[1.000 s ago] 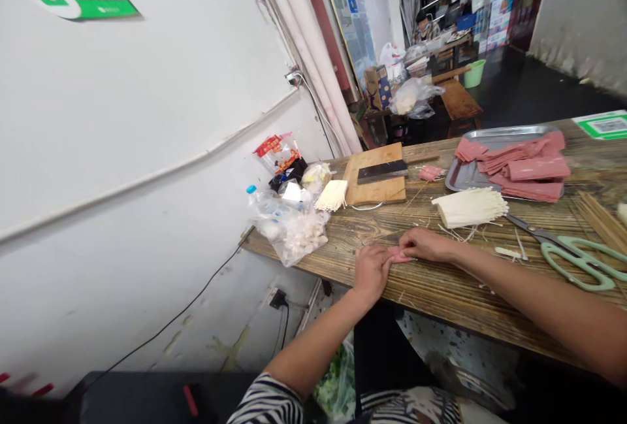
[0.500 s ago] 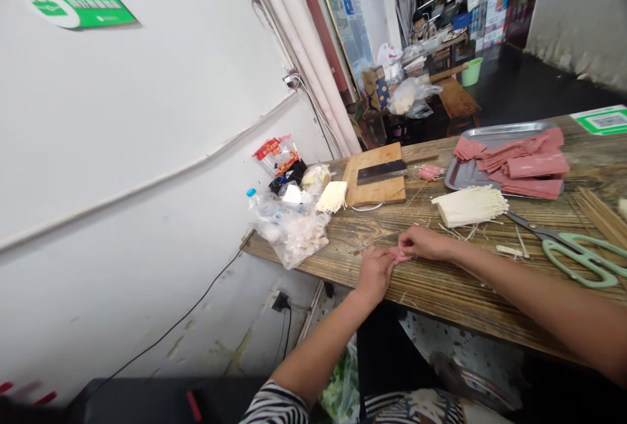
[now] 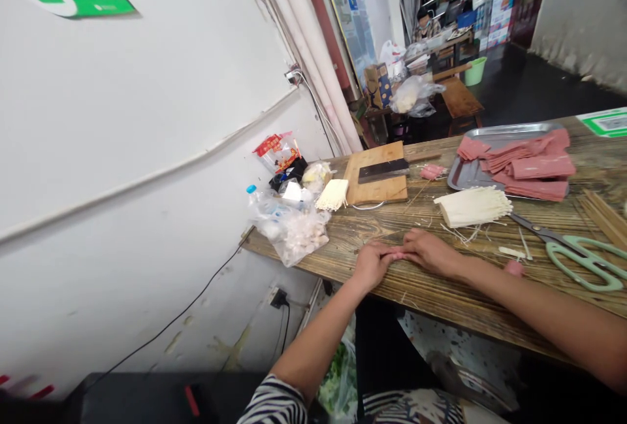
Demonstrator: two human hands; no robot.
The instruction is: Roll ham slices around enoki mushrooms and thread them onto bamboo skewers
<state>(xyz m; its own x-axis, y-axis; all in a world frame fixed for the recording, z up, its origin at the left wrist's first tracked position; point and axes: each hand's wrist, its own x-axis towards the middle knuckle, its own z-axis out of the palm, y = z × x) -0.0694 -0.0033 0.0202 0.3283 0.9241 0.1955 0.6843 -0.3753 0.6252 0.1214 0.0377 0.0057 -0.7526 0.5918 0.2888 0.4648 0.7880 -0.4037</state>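
My left hand [image 3: 372, 260] and my right hand [image 3: 428, 251] meet on the wooden table [image 3: 441, 287], fingers curled over a small pink meat roll [image 3: 398, 255] pressed between them. Only a sliver of the roll shows. Behind my right hand lies a bundle of enoki mushrooms [image 3: 473, 206]. A steel tray [image 3: 465, 176] farther back holds stacked pink meat slices [image 3: 531, 163].
Green-handled scissors [image 3: 575, 251] lie to the right. A cutting board [image 3: 375, 179] carries a cleaver [image 3: 383, 170], with another mushroom bundle [image 3: 332, 195] beside it. Plastic bags [image 3: 291, 228] crowd the table's left end by the wall. Skewers [image 3: 605, 212] lie at far right. A person sits in the far background.
My hands have closed in tighter over the pink roll, which now shows less. The view shifted slightly.
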